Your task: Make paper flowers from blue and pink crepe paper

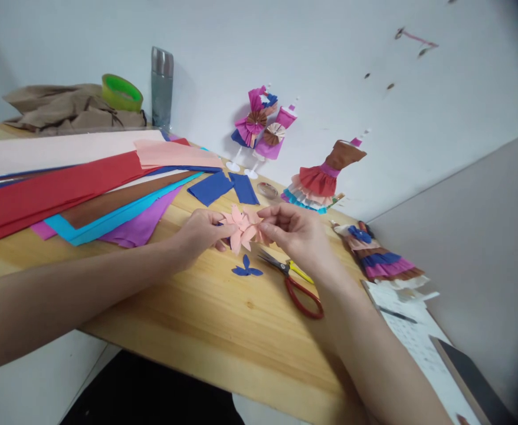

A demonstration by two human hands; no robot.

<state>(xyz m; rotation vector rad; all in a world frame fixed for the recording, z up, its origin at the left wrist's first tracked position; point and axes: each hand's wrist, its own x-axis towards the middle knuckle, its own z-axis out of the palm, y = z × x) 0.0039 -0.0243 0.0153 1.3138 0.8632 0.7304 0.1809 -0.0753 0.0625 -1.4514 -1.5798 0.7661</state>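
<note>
A peach paper flower with pointed petals is held up between my two hands, above the wooden table. My left hand pinches its left side, and a bit of dark blue shows by those fingers. On the opposite side, my right hand grips the petals between thumb and fingertips. Just below lies a small blue paper piece with several pointed petals. Scissors with red handles rest under my right hand, blades toward the flower. Something yellow lies beside them, partly hidden.
Layered crepe paper sheets spread over the left side. Two blue paper pieces and a tape roll lie beyond my hands. Paper-dressed mannequins stand by the wall. A bottle stands behind; another paper dress lies right.
</note>
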